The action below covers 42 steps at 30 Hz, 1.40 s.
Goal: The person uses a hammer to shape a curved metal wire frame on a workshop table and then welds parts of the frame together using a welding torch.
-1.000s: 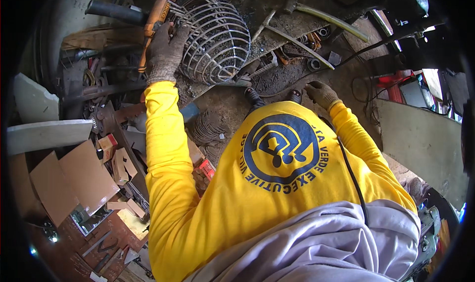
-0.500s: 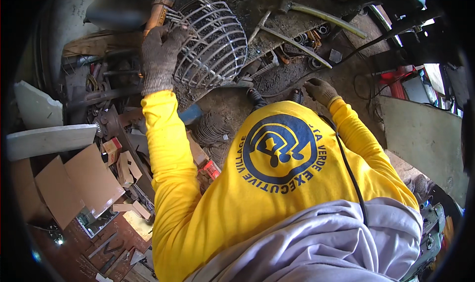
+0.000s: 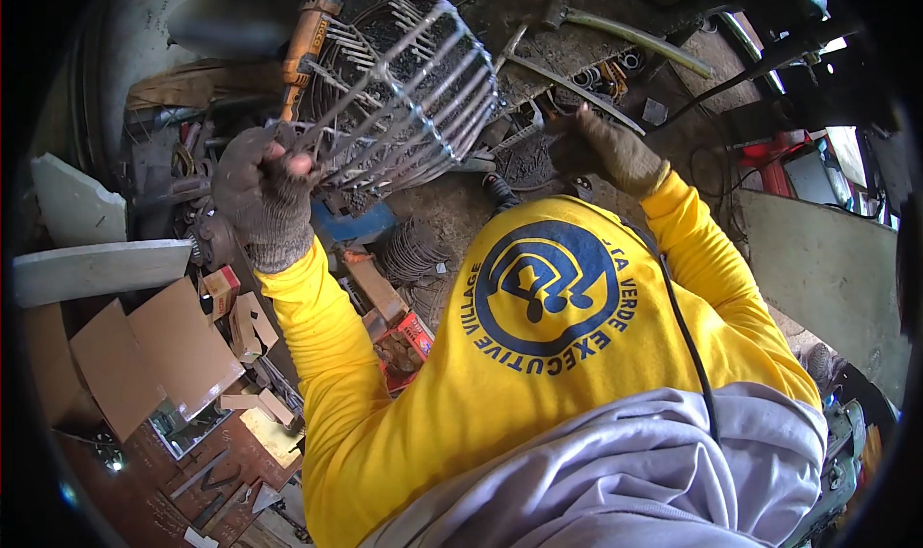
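Note:
A cage of welded metal bars (image 3: 423,101) is tilted up on the cluttered work surface. My left hand (image 3: 261,187), in a grey-brown knit glove with bare fingertips, is closed around the cage's lower left end. Its grip is partly hidden by the glove. To the right of the cage, my gloved right hand (image 3: 617,152) hangs in the air, fingers apart and holding nothing. An orange angle grinder (image 3: 308,40) lies just left of the cage, beyond my left hand.
A hammer (image 3: 635,40) with a long handle and a thin metal bar (image 3: 577,91) lie at the far right of the cage. Cardboard boxes (image 3: 159,356) crowd the left side. A coil of wire (image 3: 411,250) and a red box (image 3: 409,341) sit close to my body.
My left hand has moved down and left, away from beside the grinder. The cage has turned and tipped, showing its straight bars. My right hand has risen toward the cage with its fingers spread.

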Each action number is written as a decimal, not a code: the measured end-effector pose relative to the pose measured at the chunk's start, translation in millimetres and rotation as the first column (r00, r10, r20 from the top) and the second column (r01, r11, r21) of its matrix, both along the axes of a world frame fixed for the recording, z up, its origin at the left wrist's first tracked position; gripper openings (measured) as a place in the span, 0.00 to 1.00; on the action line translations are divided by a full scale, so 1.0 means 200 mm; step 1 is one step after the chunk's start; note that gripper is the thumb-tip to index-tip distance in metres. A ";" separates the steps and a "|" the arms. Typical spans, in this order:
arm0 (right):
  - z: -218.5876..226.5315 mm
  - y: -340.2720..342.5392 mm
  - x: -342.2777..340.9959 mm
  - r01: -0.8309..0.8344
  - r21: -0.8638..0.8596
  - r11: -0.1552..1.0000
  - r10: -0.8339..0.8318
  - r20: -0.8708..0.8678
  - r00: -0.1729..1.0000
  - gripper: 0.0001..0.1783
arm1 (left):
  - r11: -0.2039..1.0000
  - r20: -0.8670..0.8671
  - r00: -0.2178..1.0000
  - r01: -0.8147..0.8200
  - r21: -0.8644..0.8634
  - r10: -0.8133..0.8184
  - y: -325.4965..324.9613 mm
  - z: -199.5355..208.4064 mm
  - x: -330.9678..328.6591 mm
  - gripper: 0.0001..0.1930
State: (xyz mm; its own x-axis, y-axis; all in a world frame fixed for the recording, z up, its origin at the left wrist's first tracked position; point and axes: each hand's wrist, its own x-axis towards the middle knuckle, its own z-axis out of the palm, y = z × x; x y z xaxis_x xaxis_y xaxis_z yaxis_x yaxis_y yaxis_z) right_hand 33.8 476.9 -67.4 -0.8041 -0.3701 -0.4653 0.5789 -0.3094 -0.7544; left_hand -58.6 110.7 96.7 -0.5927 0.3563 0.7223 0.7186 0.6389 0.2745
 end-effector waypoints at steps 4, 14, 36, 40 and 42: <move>0.15 -0.10 -0.18 -0.035 -0.283 0.959 0.044 0.027 0.999 0.38 | 0.983 -0.079 0.990 0.127 0.131 -0.118 0.12 0.07 0.08 0.28; 0.32 -0.31 -0.27 -0.086 -0.165 0.983 0.103 0.097 0.990 0.35 | 0.918 -0.199 0.899 0.397 -0.002 -0.389 0.26 0.05 0.11 0.39; 0.44 -0.11 -0.16 0.732 0.137 0.667 0.151 -0.987 0.048 0.42 | 0.255 0.492 0.678 -0.425 0.869 -0.547 0.37 -0.01 0.32 0.28; 0.42 -0.13 -0.04 0.745 0.354 0.566 0.468 -0.881 0.063 0.40 | 0.206 0.468 0.674 -0.434 0.877 -0.571 0.37 0.03 0.34 0.28; 0.42 -0.14 -0.01 0.736 0.370 0.567 0.468 -0.880 0.082 0.38 | 0.209 0.453 0.682 -0.414 0.886 -0.573 0.38 0.03 0.33 0.28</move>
State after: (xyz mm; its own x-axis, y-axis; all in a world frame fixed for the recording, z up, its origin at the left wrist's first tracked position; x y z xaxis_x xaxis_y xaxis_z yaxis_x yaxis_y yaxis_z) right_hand 32.1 449.1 17.2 -0.6513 -0.2703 0.7091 -0.6870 0.6068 -0.3997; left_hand 8.3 186.0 102.5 -0.9872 -0.1582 -0.0213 0.0608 -0.4961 0.8661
